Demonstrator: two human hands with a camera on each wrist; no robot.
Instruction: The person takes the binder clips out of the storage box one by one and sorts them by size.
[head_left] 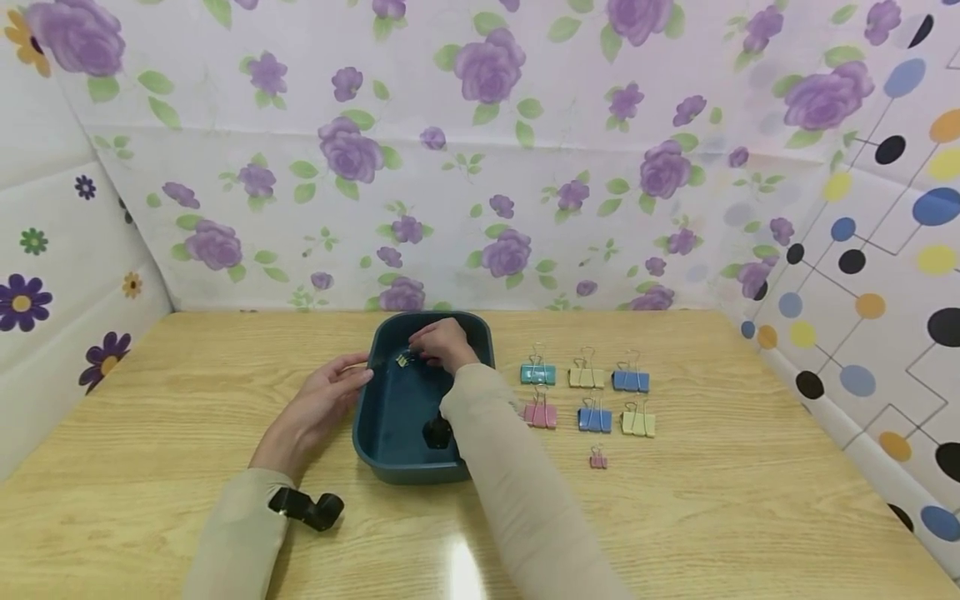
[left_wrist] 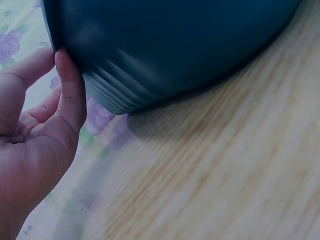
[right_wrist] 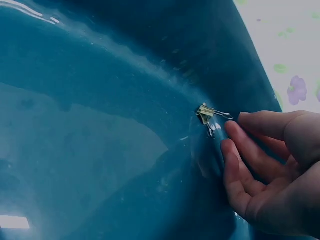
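Note:
A dark blue plastic bin (head_left: 406, 454) stands on the wooden table. My left hand (head_left: 330, 396) holds its left rim, thumb and finger meeting at the edge (left_wrist: 54, 30). Inside the bin, against the far left corner, lies a small yellow binder clip (right_wrist: 205, 113) with its wire handles spread. My right hand (right_wrist: 270, 165) reaches down into the bin, fingers loosely bent. Its fingertips are right at the clip's handle, not closed round it. In the head view the clip (head_left: 402, 360) shows just left of my right hand (head_left: 444, 343).
Right of the bin, binder clips stand in rows: teal (head_left: 537, 374), yellow (head_left: 587, 378) and blue (head_left: 631, 381); then pink (head_left: 541, 416), blue (head_left: 595, 419) and yellow (head_left: 638, 423). A small pink clip (head_left: 597, 461) sits in front. Flowered cloth (head_left: 450, 208) hangs behind the table (head_left: 750, 500).

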